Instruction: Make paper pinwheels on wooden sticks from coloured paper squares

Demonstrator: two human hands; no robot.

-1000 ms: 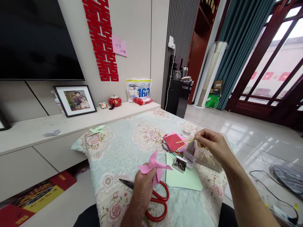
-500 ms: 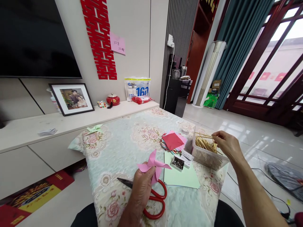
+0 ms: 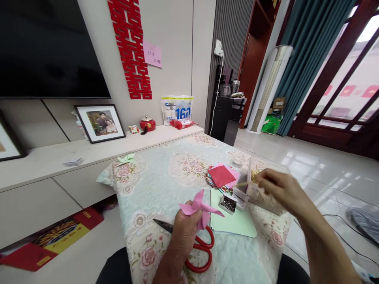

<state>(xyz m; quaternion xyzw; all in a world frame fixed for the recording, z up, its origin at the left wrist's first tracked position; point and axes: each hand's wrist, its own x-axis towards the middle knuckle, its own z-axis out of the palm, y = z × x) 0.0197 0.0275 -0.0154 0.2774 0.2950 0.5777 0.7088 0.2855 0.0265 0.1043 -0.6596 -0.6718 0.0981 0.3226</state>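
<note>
Stick (image 3: 242, 184) lies crosswise, tip leftward, pinched by right hand (image 3: 276, 188); left hand (image 3: 187, 224) grips pinwheel (image 3: 199, 203).

Toward four o'clock the right hand (image 3: 276, 190) and its pale stick (image 3: 242, 184) were blurred, that hand hiding some of the clear box (image 3: 260, 198), toward six the left hand (image 3: 184, 225) covered parts of the scissors (image 3: 204, 246) and pink pinwheel (image 3: 199, 203), and toward ten the edge cut off the black screen (image 3: 49, 51).

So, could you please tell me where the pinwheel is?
The pinwheel is in the left hand, at the head view's lower centre, near the scissors.
</note>
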